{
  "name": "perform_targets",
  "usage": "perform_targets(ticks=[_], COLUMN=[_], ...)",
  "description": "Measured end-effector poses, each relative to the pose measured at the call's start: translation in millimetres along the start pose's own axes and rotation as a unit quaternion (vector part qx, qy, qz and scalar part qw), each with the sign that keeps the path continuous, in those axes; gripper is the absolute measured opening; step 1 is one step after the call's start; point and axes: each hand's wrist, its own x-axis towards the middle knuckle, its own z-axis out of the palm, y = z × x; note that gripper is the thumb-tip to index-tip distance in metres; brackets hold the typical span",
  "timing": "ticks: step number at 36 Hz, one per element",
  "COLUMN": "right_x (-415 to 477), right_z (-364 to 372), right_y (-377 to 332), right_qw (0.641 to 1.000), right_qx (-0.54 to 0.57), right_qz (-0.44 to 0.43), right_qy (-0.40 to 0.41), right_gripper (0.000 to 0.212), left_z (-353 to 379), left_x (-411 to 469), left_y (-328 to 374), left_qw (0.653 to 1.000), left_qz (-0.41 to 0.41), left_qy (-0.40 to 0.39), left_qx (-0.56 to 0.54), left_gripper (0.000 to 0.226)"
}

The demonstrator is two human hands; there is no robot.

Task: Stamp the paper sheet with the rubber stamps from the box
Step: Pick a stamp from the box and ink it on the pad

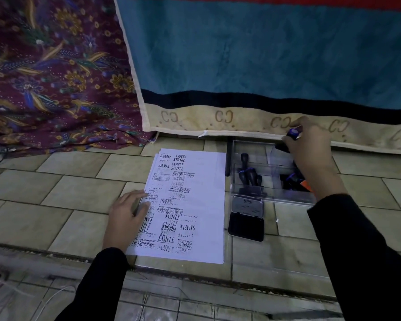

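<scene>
On a tiled floor (56, 193), a person's left hand (127, 214) lies flat, fingers straight, on the left edge of the paper sheet (208, 195) – crowded with inked words. The right hand (310, 156), fingers curled, grips 1 rubber stamp (293, 133) over the far edge of the clear box (252, 144), just right of the sheet – an open ink pad (247, 224) at its near corner.

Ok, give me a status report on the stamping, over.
Left hand flat on paper sheet. Right hand grips a rubber stamp over the clear box. Ink pad open beside the sheet; nothing blocking.
</scene>
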Motion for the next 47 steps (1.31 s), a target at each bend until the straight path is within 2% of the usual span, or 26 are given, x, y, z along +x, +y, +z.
perform_targets(ticks=[2, 4, 11, 15, 28, 34, 40, 47], right_x=[-26.8, -56.6, -146.1, -168.9, -181.8, -183.0, -183.4, -174.8], right_z=[-10.3, -16.0, -8.7, 0.2, 15.5, 17.0, 14.9, 12.1], right_y=[-13.5, -25.7, -32.4, -25.6, -21.4, -23.7, -21.2, -21.7], right_qw=[0.998, 0.994, 0.983, 0.979, 0.978, 0.973, 0.973, 0.967], right_qx=[0.061, 0.107, 0.107, 0.105, 0.097, 0.085, 0.075, 0.064], right_qz=[-0.02, -0.027, -0.085, -0.089, -0.108, -0.125, -0.138, -0.145], right_qy=[0.013, -0.011, -0.126, -0.154, -0.148, -0.172, -0.17, -0.202], right_gripper=[0.022, 0.019, 0.023, 0.023, 0.026, 0.032, 0.029, 0.027], left_z=[0.1, -0.1, -0.2, 0.1, -0.2, -0.7, -0.9, 0.0], left_x=[0.3, 0.5, -0.9, -1.2, -0.7, -0.8, -1.4, -1.1], left_y=[-0.8, -1.1, 0.2, 0.1, 1.0, 2.1, 0.6, -0.9], left_qw=[1.0, 1.0, 1.0, 1.0, 1.0, 1.0, 1.0, 1.0], left_qz=[0.0, -0.006, -0.018, -0.015, -0.019, -0.022, -0.016, -0.012], left_qy=[-0.002, -0.005, -0.008, -0.007, -0.008, -0.008, -0.008, -0.005], left_qx=[-0.001, -0.004, -0.017, -0.019, -0.016, -0.017, -0.009, -0.008], left_gripper=[0.034, 0.035, 0.033, 0.032, 0.033, 0.034, 0.035, 0.024])
